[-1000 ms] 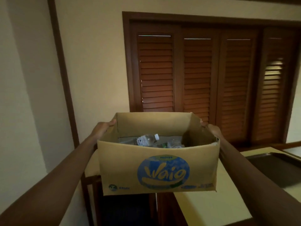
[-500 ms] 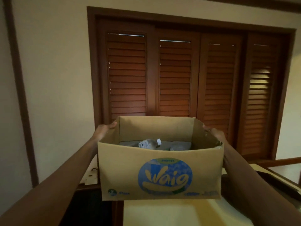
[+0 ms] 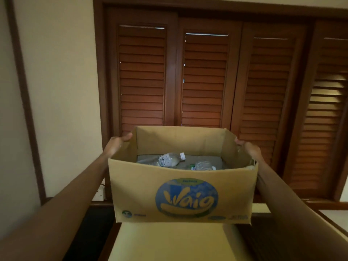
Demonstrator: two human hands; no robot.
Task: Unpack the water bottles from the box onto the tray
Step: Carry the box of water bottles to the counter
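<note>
I hold an open cardboard box with a blue round logo in the air in front of me. My left hand grips its left wall at the far corner. My right hand grips the right wall at the far corner. Inside the box, a clear water bottle with a white cap lies on its side. A second clear bottle lies to its right. The dark tray shows at the lower right, mostly hidden behind my right forearm.
A pale counter top lies just below the box. Dark wooden louvred doors fill the wall behind. A cream wall with a wooden trim strip stands to the left, with a white socket low on it.
The box and both hands have shifted to the right, over the pale counter. The view has swung right, so the louvred doors sit further left in frame.
</note>
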